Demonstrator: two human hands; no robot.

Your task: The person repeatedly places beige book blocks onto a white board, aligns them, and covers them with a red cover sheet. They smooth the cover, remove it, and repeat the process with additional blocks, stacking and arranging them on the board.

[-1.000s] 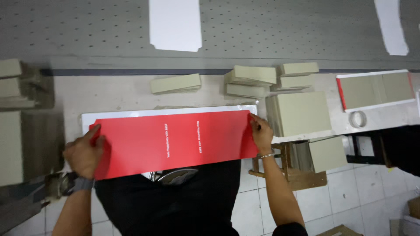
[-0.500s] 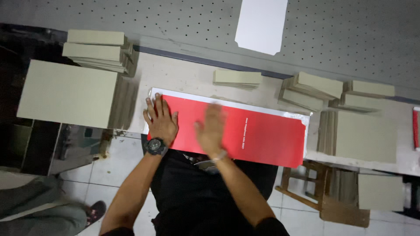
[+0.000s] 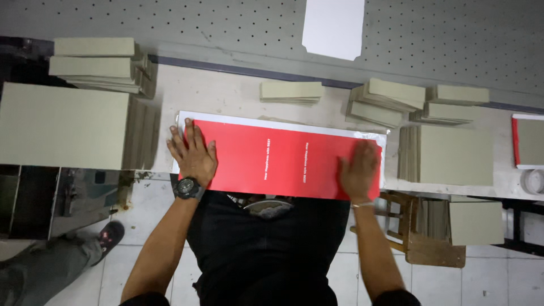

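Note:
A long red sheet with two lines of white print lies on a white backing sheet at the near edge of a pale worktable. My left hand, with a black watch on the wrist, lies flat and spread on the sheet's left end. My right hand presses flat on the right end, slightly blurred. Neither hand grips anything.
Stacks of grey boards surround the sheet: a large pile at left, small strips behind, several stacks and a square pile at right. A white paper hangs on the pegboard wall. A wooden stool and another person's leg are below.
My right hand slid from the sheet's middle out to its right end. The left hand stayed on the left end. The view shifted slightly right.

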